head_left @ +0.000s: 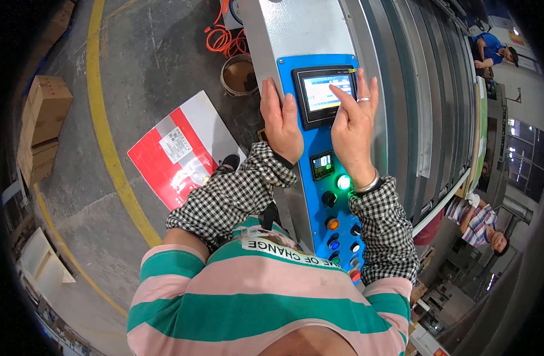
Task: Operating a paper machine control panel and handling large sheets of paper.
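Note:
A black-framed touchscreen (321,92) is set in the blue control panel (307,141) of a machine, its display lit. My right hand (354,127) is over the screen's right side, index fingertip on or just above the display, the other fingers spread, holding nothing. Along the panel's left edge rests my left hand (282,123), flat with the fingers stretched out and nothing in it. Below the screen sit a small digital display (322,165), a glowing green button (343,182), a black knob (329,199) and an orange button (332,223).
A red and white sheet (174,148) lies on the floor to the left, near a bucket (239,75) and a coiled orange hose (224,41). Cardboard boxes (46,113) stand beyond a yellow floor line (100,113). Two people, one in blue (490,47), one in stripes (475,222), are at right.

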The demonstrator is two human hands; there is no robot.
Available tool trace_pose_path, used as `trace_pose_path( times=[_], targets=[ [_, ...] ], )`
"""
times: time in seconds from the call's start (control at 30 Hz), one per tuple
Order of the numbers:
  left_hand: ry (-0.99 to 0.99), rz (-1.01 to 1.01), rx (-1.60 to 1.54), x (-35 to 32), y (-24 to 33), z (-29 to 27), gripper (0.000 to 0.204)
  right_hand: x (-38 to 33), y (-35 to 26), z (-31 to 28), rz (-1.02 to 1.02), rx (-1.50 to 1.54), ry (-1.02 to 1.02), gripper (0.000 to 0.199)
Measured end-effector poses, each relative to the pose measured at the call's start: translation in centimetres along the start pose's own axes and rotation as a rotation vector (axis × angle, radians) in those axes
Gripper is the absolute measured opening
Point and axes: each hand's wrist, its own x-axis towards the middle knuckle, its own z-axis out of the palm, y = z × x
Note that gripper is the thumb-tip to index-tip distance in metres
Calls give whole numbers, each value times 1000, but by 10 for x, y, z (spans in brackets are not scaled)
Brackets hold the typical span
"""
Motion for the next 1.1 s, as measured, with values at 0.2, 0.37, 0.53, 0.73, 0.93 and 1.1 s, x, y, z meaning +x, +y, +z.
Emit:
trace_pose_path(
  times=[0.2,0.37,0.53,0.73,0.93,1.1],
  targets=[
    [-9,-18,2,0,-2,-1,52,-3,4,2,16,-50,-19,34],
    [-18,-6,-21,2,1,-1,51,-1,5,1,-8,-77,-58,35],
    [-3,-31,2,0,2,0,52,-4,5,2,0,-62,-52,36],
    [-42,-30,-153,3,-13,3,52,0,1,-3,-7,-5,-11,38],
    [-32,-28,-155,1,-16,5,52,-2,3,-1,9,-10,-10,38],
    [-11,-23,-74,-1,-5,4,51,-4,6,2,-7,-51,-60,36]
  ],
)
